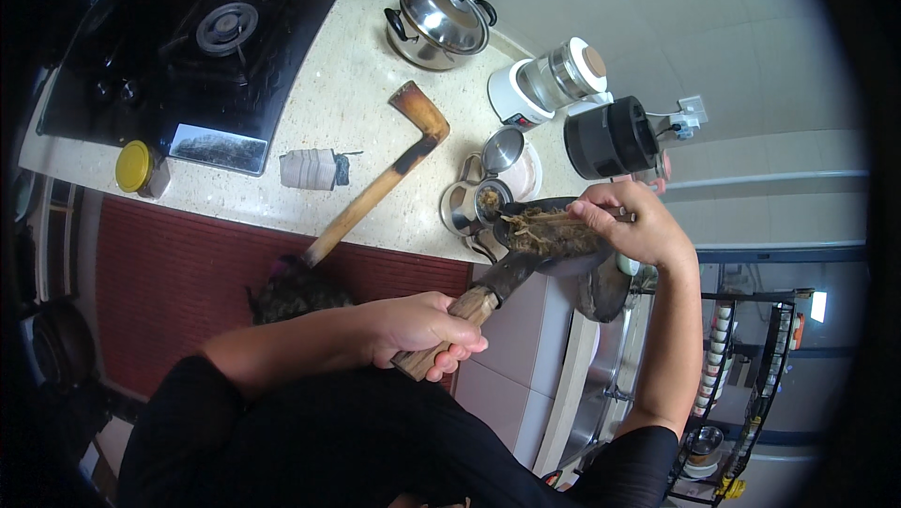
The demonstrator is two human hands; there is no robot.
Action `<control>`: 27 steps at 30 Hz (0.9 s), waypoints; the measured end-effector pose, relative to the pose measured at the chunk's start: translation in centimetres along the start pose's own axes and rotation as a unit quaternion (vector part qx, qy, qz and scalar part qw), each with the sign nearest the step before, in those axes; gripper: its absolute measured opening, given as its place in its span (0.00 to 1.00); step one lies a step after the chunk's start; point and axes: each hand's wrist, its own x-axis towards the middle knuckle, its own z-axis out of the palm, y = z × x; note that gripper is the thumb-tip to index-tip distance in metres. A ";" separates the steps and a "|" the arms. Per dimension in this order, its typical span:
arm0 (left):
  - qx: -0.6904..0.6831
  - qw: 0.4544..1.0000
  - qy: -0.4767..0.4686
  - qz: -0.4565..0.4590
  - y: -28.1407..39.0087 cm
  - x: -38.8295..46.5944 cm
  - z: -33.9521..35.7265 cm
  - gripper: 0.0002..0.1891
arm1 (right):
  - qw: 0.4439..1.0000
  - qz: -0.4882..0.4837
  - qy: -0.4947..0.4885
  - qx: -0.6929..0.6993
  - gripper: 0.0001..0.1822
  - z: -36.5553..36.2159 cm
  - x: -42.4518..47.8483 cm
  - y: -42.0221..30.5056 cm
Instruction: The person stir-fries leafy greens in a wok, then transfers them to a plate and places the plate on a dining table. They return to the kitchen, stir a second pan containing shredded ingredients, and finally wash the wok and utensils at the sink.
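My left hand (433, 335) is closed around the wooden handle (415, 360) of a dark pan (510, 275). The pan is tilted towards an open stainless-steel pot (461, 209) with a hinged lid (502, 149) raised. Brown, shredded plant-like matter (549, 233) lies in the pan, and some of it shows inside the pot's mouth. My right hand (630, 219) grips thin wooden sticks, probably chopsticks (619, 214), over the pan, their tips lost among the matter. A bent wooden tool handle (373, 202) lies on the counter to the left.
A black gas hob (288, 71) is at the left, near a yellow-lidded jar (134, 166) and a folded cloth-like bundle (310, 168). Along the wall stand a lidded steel pot (440, 22), a glass kettle on a white base (521, 96) and a black appliance (605, 138). A sink (605, 381) lies at right.
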 end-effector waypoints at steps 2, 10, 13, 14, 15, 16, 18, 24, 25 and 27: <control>-0.009 1.000 -0.003 -0.001 0.1 0.0 0.0 0.09 | 1.000 -0.003 -0.002 -0.004 0.13 -0.2 0.2 0.0; -0.006 1.000 -0.012 -0.014 0.4 -0.9 1.1 0.10 | 0.998 -0.018 0.007 -0.067 0.08 -0.6 -0.1 -2.3; 0.003 1.000 -0.021 -0.016 0.1 -1.0 1.2 0.10 | 0.998 -0.025 -0.016 -0.049 0.09 -0.3 -0.7 -2.5; 0.005 1.000 -0.027 -0.016 -0.1 -1.0 1.2 0.09 | 0.998 -0.024 -0.021 -0.051 0.09 -0.2 -0.8 -2.6; 0.008 1.000 -0.022 -0.013 -0.2 -1.0 1.3 0.09 | 0.998 -0.024 -0.026 -0.053 0.09 -0.1 -0.9 -2.7; 0.011 1.000 -0.018 -0.010 -0.3 -1.0 1.3 0.09 | 0.998 -0.024 -0.031 -0.055 0.09 0.0 -0.9 -2.8; 0.021 1.000 -0.004 -0.010 -0.5 -1.0 1.4 0.09 | 0.998 -0.035 -0.009 -0.051 0.08 0.2 -1.1 -3.1; 0.081 0.996 0.038 -0.023 -0.8 0.2 0.0 0.08 | 0.999 -0.035 0.028 -0.026 0.09 1.7 -2.5 -2.0; 0.112 0.992 0.049 -0.025 -1.0 0.4 -0.2 0.08 | 0.998 -0.038 0.039 -0.022 0.09 2.1 -2.9 -1.8; 0.178 0.981 0.072 -0.030 -1.2 0.7 -0.7 0.07 | 0.999 -0.024 0.041 -0.013 0.10 2.8 -3.8 -1.6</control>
